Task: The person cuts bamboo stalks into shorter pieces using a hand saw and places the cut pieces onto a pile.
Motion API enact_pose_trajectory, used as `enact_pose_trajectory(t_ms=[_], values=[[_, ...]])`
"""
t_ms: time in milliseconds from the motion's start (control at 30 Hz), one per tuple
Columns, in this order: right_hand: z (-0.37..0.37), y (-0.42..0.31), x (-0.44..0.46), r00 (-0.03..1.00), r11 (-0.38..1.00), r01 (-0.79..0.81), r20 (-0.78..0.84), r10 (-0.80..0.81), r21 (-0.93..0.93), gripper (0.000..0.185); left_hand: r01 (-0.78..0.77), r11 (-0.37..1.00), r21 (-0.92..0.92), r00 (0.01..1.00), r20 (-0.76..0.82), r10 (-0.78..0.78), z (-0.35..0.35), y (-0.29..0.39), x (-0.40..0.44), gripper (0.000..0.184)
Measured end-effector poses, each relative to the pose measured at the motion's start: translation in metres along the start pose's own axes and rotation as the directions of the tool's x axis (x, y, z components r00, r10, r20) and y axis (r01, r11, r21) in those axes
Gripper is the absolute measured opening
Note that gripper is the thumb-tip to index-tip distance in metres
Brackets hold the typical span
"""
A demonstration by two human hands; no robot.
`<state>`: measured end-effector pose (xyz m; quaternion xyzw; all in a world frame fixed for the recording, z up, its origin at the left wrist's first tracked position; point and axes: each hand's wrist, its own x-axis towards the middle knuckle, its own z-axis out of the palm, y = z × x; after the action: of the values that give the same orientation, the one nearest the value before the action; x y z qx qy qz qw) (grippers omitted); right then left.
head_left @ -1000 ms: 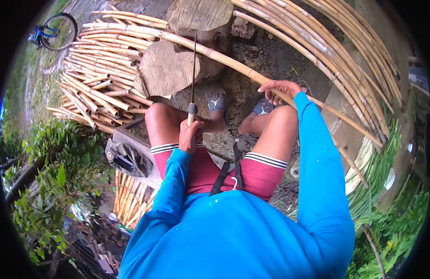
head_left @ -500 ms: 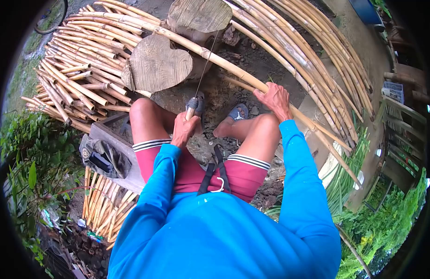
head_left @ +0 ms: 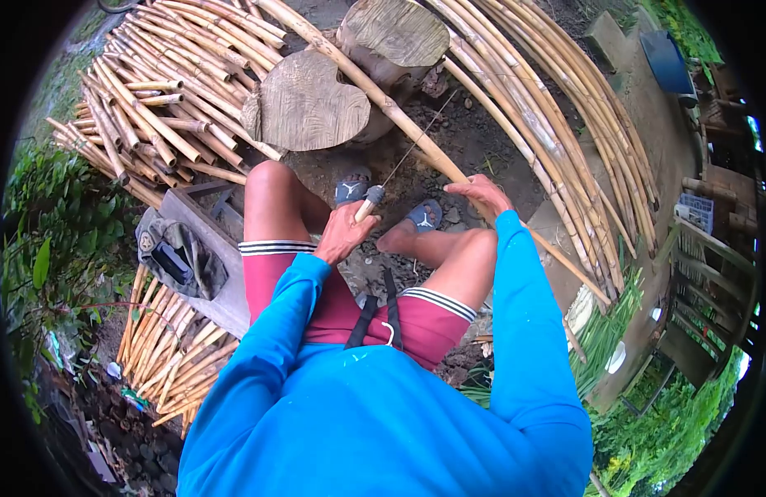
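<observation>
My left hand (head_left: pixel 343 234) is closed around the pale handle of a long, thin-bladed knife (head_left: pixel 372 201). Its narrow blade, seen nearly edge-on, points up and to the right, crossing the bamboo pole (head_left: pixel 391 108) in view; whether they touch I cannot tell. Around that pole, farther down its length, is my right hand (head_left: pixel 482 199), with fingers partly straightened and its grip partly hidden. The pole runs past the edge of a heart-shaped wood stump (head_left: pixel 308 103) and a second stump (head_left: pixel 395 35), then continues below my right hand.
Cut bamboo pieces (head_left: pixel 151 91) are heaped at upper left. Long bamboo poles (head_left: pixel 557 124) lie at right. A bench (head_left: pixel 205 240) with a camouflage cap (head_left: pixel 180 257) stands by my left knee, above shorter bamboo pieces (head_left: pixel 172 344). Long green leaves (head_left: pixel 611 331) lie at lower right.
The knife's blade has swung rightward and lower, toward my right hand. My right hand's fingers have straightened somewhat on the pole, which now slants more steeply. The whole view has shifted slightly.
</observation>
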<state>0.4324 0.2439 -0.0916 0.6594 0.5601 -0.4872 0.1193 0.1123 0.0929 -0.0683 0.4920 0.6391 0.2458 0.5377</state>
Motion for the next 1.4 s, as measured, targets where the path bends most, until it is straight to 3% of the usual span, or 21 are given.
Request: enact_pose_trajectory(t_ms=[67,133,267,333,400,500,633,700,867,967,1067,1233,1400], values=[[-0.002,0.001,0.0,0.997,0.999,0.052,0.049,-0.052,-0.007,0.057,-0.107,0.992,0.061,0.993,-0.039,0.109,0.003,-0.004,-0.002,0.034],[0.006,0.011,0.007,0.985,0.955,0.03,0.156,-0.079,0.294,0.055,-0.106,0.991,0.078,0.993,-0.044,0.11,0.002,0.002,-0.008,0.032],[0.019,0.027,0.021,0.989,0.969,0.0,0.142,-0.036,0.245,0.054,-0.107,0.983,0.15,0.994,0.054,0.1,0.004,0.002,-0.009,0.029],[0.018,-0.004,-0.011,0.979,0.996,-0.001,-0.201,-0.018,-0.092,0.057,-0.189,0.973,0.134,0.982,-0.002,0.191,0.005,0.005,-0.007,0.03],[0.022,-0.021,-0.028,0.951,0.99,-0.042,-0.309,-0.002,-0.134,0.054,-0.209,0.969,0.136,0.978,0.01,0.209,0.007,0.005,-0.007,0.03],[0.023,-0.027,-0.039,0.819,0.963,-0.048,-0.563,-0.114,-0.265,0.042,-0.18,0.978,0.105,0.983,-0.016,0.183,0.013,0.01,-0.001,0.033],[0.03,-0.024,-0.041,0.81,0.975,-0.058,-0.581,-0.08,-0.216,0.039,-0.156,0.981,0.112,0.987,0.061,0.15,0.024,0.008,0.012,0.032],[0.031,-0.024,-0.044,0.832,0.98,-0.065,-0.553,-0.049,-0.185,0.043,-0.089,0.996,0.018,0.994,0.058,0.088,0.031,0.01,0.019,0.032],[0.034,-0.021,-0.033,0.893,0.984,-0.133,-0.444,0.067,-0.12,0.053,-0.161,0.98,0.121,0.983,0.106,0.149,0.038,0.021,0.047,0.033],[0.037,-0.024,-0.036,0.878,0.988,-0.116,-0.476,0.055,-0.099,0.048,-0.045,0.999,0.011,0.989,0.142,0.043,0.039,0.039,0.053,0.037],[0.04,-0.023,-0.033,0.861,0.989,-0.125,-0.505,0.068,-0.08,0.046,-0.12,0.986,0.115,0.988,0.111,0.107,0.044,0.033,0.065,0.037],[0.04,-0.019,-0.023,0.864,0.99,-0.109,-0.501,0.048,-0.093,0.046,0.07,0.997,0.045,0.984,0.162,-0.077,0.048,0.029,0.069,0.038],[0.04,-0.016,-0.021,0.843,0.99,-0.11,-0.535,0.049,-0.082,0.043,-0.001,0.987,0.158,0.992,0.122,-0.018,0.045,0.03,0.068,0.041]])
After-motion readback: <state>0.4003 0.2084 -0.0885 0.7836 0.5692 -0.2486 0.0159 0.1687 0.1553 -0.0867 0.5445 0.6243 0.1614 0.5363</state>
